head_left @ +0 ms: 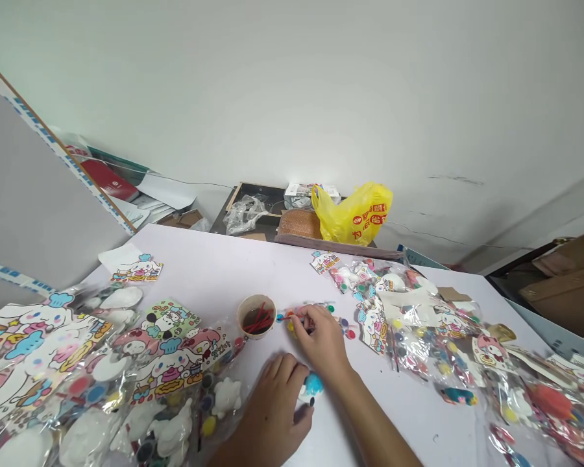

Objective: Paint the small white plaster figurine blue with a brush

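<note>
My right hand (320, 337) pinches a thin red paintbrush (287, 317), its tip at a small pot of blue paint (279, 318). Other little paint pots (349, 329) lie around that hand, partly covered by it. Low on the table, my left hand (279, 405) is closed on a small white figurine (313, 384) with a blue painted top and a black spot; the fingers hide much of it. Just beyond the left hand stands a paper cup (256, 316) with dark liquid and several red brushes.
Clear packets (126, 383) of white figurines, paints and cartoon cards cover the table's left side. More packets (423, 344) lie on the right, near a painted piece (458, 396). Behind the table are a yellow plastic bag (357, 217) and a woven mat (299, 225). A partition (43, 194) stands left.
</note>
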A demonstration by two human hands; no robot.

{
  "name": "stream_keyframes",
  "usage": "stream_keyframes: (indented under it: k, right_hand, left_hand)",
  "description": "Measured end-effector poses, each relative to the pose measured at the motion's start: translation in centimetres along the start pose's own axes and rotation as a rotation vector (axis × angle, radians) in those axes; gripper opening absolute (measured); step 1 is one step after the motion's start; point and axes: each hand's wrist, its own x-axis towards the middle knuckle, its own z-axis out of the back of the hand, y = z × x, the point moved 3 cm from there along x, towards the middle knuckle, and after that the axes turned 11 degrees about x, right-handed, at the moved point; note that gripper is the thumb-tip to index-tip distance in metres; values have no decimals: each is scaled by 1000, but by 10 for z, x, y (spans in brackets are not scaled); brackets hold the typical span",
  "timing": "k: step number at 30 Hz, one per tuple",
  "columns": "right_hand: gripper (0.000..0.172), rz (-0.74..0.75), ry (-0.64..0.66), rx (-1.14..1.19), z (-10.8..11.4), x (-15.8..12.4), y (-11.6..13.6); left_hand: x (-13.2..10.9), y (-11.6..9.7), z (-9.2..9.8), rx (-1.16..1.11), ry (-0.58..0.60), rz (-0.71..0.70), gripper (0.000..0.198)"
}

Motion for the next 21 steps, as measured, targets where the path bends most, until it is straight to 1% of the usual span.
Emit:
stream_keyframes:
  k: [3,7,13,17,19,21]
  right_hand:
    - [17,-21,-6,6,-2,1,2]
    - [23,-72,-7,32,-2,2,2]
    - [23,-118,-21,78,4,1,1]
    - [25,-141,-36,138,19,-7,0]
    - [27,-164,-65,222,33,-18,-2]
    - [28,-212,-120,323,48,-36,-6]
  left_hand:
    - [-1,0,1,1,-5,1,30]
    - [0,1,0,-2,-7,-6,29]
    - [1,-1,2,6,4,-6,26]
    - [1,-2,4,4,4,-11,26]
    - [0,-2,4,5,-3,-22,28]
    - [0,-1,3,15,-7,-33,29]
